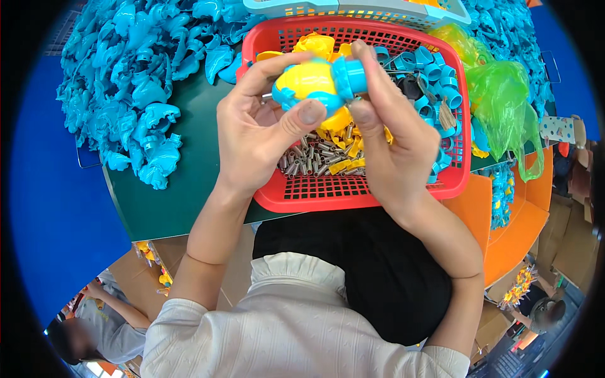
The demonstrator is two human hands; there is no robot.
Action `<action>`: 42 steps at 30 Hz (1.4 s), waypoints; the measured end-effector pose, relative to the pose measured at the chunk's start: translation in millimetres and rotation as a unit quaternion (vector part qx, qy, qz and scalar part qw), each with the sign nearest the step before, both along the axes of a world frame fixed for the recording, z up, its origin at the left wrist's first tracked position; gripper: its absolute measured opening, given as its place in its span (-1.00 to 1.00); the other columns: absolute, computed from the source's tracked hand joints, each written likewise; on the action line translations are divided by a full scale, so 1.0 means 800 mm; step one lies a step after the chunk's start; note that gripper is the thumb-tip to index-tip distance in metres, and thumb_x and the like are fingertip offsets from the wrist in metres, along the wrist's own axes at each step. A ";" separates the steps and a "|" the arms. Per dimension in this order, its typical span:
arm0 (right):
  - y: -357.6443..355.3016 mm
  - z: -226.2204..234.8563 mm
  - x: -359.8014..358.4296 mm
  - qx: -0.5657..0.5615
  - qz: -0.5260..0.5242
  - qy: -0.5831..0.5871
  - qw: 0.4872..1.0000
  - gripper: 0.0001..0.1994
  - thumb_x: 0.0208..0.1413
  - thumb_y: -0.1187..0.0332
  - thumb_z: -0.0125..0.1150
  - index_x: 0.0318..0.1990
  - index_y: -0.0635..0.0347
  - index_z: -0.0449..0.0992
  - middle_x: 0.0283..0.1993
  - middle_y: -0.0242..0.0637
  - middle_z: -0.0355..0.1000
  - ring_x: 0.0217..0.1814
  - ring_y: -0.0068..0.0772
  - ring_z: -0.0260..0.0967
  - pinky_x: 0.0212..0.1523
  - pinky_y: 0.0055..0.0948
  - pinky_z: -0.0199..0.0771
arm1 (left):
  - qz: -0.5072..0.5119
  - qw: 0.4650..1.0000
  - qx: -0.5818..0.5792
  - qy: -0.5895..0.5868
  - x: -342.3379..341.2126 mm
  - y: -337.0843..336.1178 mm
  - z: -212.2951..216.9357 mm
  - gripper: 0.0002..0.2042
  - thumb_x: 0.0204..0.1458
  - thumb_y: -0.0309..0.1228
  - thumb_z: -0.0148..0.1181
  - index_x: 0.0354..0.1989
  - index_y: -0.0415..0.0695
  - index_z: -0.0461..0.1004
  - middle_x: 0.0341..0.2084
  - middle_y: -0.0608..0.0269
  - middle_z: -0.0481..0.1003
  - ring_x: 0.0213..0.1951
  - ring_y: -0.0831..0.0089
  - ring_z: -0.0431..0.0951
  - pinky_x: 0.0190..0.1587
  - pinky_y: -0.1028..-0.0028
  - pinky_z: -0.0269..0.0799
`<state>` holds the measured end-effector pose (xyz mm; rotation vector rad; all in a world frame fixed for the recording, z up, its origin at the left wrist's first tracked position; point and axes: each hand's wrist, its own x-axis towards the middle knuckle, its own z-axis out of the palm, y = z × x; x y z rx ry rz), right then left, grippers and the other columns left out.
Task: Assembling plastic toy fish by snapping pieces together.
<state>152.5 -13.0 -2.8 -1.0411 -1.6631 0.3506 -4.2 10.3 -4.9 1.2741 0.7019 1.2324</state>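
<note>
Above a red plastic basket (287, 203), my two hands hold a small blue and yellow plastic toy body (305, 80) lying sideways. My left hand (252, 142) is closed round its yellow and blue rounded part, thumb in front. At the other end, the fingers and thumb of my right hand (403, 148) grip a blue cylindrical ring piece (354, 77) that touches the body. A thin metal-looking tip shows at the left of the toy. Below the hands, the basket holds short metal tubes (309, 160), yellow plastic pieces (315, 45) and blue rings (449, 94).
A large heap of blue plastic shells (135, 82) covers the left of the dark green table (189, 157). Behind the basket stands a light blue basket (353, 7). At the right lie a green plastic bag (501, 94) and an orange bin (529, 220). Other people sit at both lower sides.
</note>
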 end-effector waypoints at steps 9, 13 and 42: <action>0.001 0.018 0.028 -0.178 0.129 0.122 0.968 -0.64 0.18 0.35 -0.01 0.09 0.31 0.30 0.08 -0.05 0.31 0.14 -0.26 0.29 0.10 -0.41 0.29 | 0.041 0.995 0.083 0.030 0.008 -0.001 -0.001 -0.48 -0.20 -0.51 0.36 0.00 -0.28 0.31 -0.11 0.12 0.40 -0.09 0.40 0.45 -0.06 0.47 0.41; 0.001 0.022 0.031 -0.243 0.107 0.268 0.926 -0.49 0.26 0.06 -0.29 0.14 0.33 0.21 0.01 -0.12 0.33 0.04 -0.33 0.33 0.07 -0.41 0.32 | -0.012 0.981 0.179 0.077 0.010 0.000 -0.002 -0.36 -0.27 -0.50 0.39 0.06 -0.28 0.23 -0.02 0.00 0.36 0.02 0.29 0.40 0.06 0.38 0.33; -0.004 0.000 0.043 -0.490 0.237 0.522 0.657 -0.51 0.24 0.01 -0.37 -0.10 0.24 0.36 -0.30 -0.18 0.45 -0.49 -0.45 0.38 -0.45 -0.52 0.40 | 0.032 0.965 0.183 0.184 0.012 -0.004 -0.004 -0.86 -0.16 -0.55 0.28 -0.46 -0.30 0.44 -0.57 0.21 0.42 -0.49 0.47 0.43 -0.41 0.55 0.32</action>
